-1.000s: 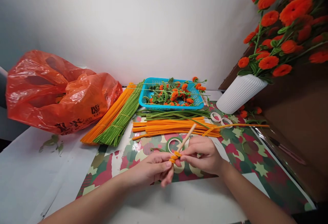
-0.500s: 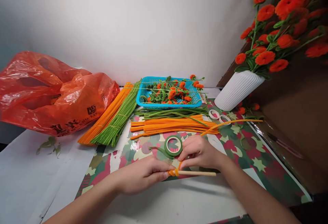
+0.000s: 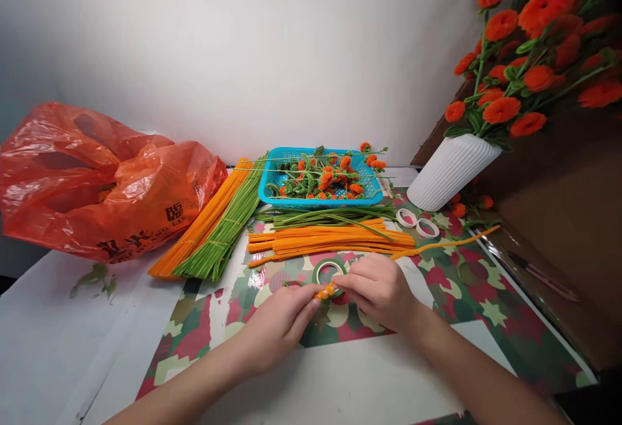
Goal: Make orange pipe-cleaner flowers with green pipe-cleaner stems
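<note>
An orange fuzzy stem (image 3: pixel 325 292) is coiled in a short spiral between my two hands. My left hand (image 3: pixel 282 321) pinches the left end of the coil. At its right end, my right hand (image 3: pixel 379 289) has its fingers closed on the same stem, whose long tail (image 3: pixel 447 243) stretches out to the right beyond the hand. The wooden stick inside the coil is hidden. Just behind my fingers lies a roll of green tape (image 3: pixel 318 272), partly covered by them.
A blue basket (image 3: pixel 321 203) of small orange flowers stands behind orange stems (image 3: pixel 330 240) and green stems (image 3: pixel 330 216). Bundled stems (image 3: pixel 223 230) and a red bag (image 3: pixel 146 198) lie left. White rolls (image 3: pixel 427 228), a knife (image 3: pixel 544 276) and a white vase (image 3: pixel 449 172) are right.
Both hands have risen a little away from me, with the coil now tilted. My right hand has turned, and the stick's right part no longer shows.
</note>
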Action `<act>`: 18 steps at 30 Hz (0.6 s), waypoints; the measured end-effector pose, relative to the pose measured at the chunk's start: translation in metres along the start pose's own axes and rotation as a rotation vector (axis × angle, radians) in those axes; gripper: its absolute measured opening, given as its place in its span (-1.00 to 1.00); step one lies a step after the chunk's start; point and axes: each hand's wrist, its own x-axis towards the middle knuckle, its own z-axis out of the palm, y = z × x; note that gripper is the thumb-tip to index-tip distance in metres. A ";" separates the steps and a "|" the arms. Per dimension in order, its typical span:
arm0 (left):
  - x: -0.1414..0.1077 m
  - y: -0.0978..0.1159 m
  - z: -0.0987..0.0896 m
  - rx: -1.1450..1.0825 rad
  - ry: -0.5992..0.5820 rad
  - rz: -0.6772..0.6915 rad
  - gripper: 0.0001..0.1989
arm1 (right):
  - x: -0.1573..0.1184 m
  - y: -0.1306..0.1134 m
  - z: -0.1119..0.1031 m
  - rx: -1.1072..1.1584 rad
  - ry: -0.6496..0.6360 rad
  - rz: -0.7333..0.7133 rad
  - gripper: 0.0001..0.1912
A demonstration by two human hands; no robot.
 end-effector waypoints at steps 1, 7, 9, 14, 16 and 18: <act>0.000 0.001 0.001 -0.047 0.019 -0.017 -0.67 | 0.000 -0.002 0.001 -0.027 0.038 0.000 -0.76; -0.001 -0.001 0.004 -0.485 0.131 -0.062 -0.70 | 0.002 -0.013 0.004 0.093 0.185 0.113 -0.87; -0.001 -0.005 0.004 -0.650 0.089 -0.090 -0.68 | 0.003 -0.014 0.004 0.293 0.217 0.202 -0.90; 0.001 -0.013 0.003 -0.905 -0.062 -0.074 -0.66 | 0.002 -0.004 -0.003 0.860 0.067 0.481 -0.90; 0.001 -0.015 0.003 -0.930 -0.111 -0.066 -0.66 | 0.001 0.004 -0.006 1.018 -0.072 0.589 -0.83; -0.001 -0.015 0.002 -0.932 -0.189 -0.067 -0.64 | 0.000 0.012 -0.007 1.128 -0.236 0.619 -0.77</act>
